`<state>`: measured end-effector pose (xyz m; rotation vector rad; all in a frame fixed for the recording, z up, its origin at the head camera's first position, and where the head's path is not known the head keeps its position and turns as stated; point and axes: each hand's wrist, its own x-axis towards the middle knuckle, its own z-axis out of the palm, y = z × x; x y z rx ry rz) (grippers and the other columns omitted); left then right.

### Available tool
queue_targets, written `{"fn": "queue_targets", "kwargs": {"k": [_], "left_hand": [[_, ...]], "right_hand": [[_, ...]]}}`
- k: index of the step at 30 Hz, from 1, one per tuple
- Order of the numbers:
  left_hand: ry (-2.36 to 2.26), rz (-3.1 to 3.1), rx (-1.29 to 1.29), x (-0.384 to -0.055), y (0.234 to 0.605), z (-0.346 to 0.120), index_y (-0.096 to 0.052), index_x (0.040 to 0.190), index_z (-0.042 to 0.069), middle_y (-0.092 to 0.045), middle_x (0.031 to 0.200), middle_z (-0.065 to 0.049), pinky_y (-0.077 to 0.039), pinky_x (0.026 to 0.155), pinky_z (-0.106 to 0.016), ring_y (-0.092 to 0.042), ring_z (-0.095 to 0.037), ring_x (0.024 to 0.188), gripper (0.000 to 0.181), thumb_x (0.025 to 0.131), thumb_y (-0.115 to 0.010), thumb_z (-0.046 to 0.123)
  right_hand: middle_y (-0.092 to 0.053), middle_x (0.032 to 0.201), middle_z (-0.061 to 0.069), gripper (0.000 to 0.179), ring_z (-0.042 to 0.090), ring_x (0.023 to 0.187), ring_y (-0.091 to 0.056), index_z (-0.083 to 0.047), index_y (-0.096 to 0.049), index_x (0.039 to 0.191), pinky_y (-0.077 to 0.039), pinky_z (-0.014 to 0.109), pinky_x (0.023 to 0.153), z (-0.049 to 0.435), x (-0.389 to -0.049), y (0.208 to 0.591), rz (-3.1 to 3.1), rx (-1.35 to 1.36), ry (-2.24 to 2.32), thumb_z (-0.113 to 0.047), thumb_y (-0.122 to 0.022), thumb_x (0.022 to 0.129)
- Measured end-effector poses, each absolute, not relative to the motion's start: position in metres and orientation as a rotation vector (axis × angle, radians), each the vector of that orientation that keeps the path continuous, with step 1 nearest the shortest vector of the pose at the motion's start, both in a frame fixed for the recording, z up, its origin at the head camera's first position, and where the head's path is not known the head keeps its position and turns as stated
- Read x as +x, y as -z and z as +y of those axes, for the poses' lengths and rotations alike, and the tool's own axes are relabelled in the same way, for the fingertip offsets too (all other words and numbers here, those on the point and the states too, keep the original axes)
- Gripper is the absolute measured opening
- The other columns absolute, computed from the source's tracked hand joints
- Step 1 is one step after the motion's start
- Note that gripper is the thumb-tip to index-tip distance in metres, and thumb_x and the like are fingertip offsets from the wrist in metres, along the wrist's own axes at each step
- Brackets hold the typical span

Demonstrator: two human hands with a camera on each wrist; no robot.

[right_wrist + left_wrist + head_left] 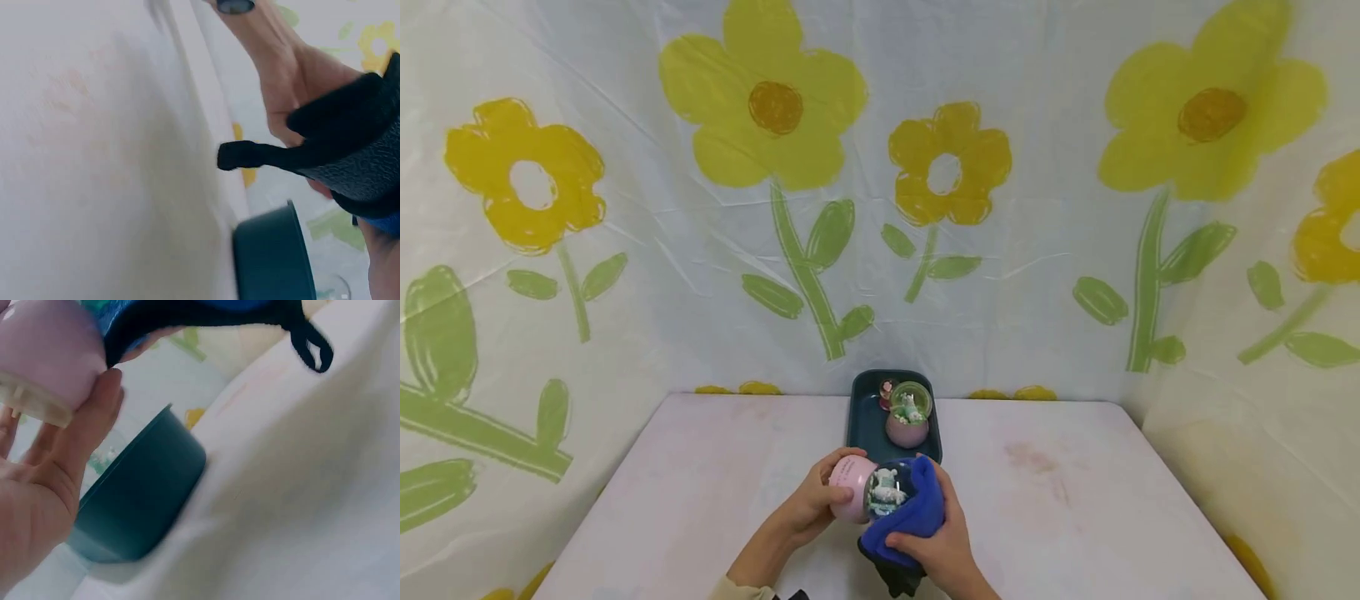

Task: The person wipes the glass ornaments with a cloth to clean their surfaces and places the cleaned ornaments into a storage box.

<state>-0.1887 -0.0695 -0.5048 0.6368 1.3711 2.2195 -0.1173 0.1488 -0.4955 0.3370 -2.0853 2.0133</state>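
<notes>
My left hand grips the pink base of a snow globe, which is tipped on its side above the table. White figures show inside its clear dome. On the dome's right side lies a blue cloth with a black underside and a hanging loop; my right hand holds it, thumb in front. In the left wrist view, the thumb presses along the pink base. The right wrist view shows the cloth's dark underside, which hides much of the globe.
Behind the hands, a dark green tray stands on the white table. In it are a second snow globe with a pink base and a small reddish figurine. A flower-printed curtain surrounds the table's back and sides.
</notes>
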Motion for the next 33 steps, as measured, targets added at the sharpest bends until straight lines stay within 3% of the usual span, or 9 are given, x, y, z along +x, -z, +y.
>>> {"fn": "queue_targets", "kwargs": {"k": [6,11,17,25,33], "left_hand": [[-2.054,1.596,0.686,-0.191,0.497,-0.076,-0.047,0.119,0.008,-0.055,0.113,-0.013,-0.055,0.074,-0.037,-0.059,-0.023,0.096,0.041,0.085,-0.068,0.015],[-1.888,1.704,0.672,-0.187,0.490,-0.080,-0.051,0.125,0.004,-0.057,0.110,-0.012,-0.055,0.072,-0.035,-0.060,-0.022,0.092,0.047,0.084,-0.067,0.021],[-1.853,1.654,0.660,-0.178,0.494,-0.075,-0.055,0.126,-0.004,-0.063,0.107,-0.011,-0.055,0.073,-0.035,-0.062,-0.021,0.090,0.048,0.085,-0.066,0.019],[-1.746,2.020,0.756,-0.179,0.494,-0.064,-0.065,0.118,0.008,-0.065,0.109,-0.004,-0.047,0.086,-0.036,-0.053,-0.023,0.106,0.039,0.086,-0.066,0.030],[-1.590,2.314,0.853,-0.171,0.490,-0.058,-0.061,0.111,0.014,-0.063,0.097,0.003,-0.050,0.076,-0.029,-0.057,-0.013,0.091,0.031,0.087,-0.064,0.034]], "right_hand": [[-0.057,0.129,0.009,0.078,0.016,0.111,-0.056,-0.006,-0.042,0.141,-0.046,0.027,0.091,0.137,-0.118,0.499,-1.962,0.207,-1.925,0.003,-0.081,0.074],[-0.056,0.132,0.012,0.067,0.012,0.113,-0.055,-0.004,-0.042,0.142,-0.045,0.024,0.092,0.133,-0.118,0.500,-1.951,0.228,-1.937,0.000,-0.074,0.083],[-0.062,0.127,0.010,0.059,0.013,0.109,-0.060,-0.001,-0.051,0.136,-0.046,0.025,0.091,0.138,-0.119,0.499,-1.945,0.225,-1.937,0.004,-0.074,0.082],[-0.064,0.122,0.008,0.048,0.015,0.109,-0.060,-0.004,-0.055,0.134,-0.046,0.025,0.091,0.142,-0.129,0.493,-2.015,0.179,-1.930,-0.006,-0.071,0.088],[-0.070,0.110,0.008,0.037,0.016,0.101,-0.065,-0.001,-0.064,0.121,-0.048,0.025,0.089,0.147,-0.138,0.489,-1.995,0.240,-1.907,-0.002,-0.072,0.085]]}}
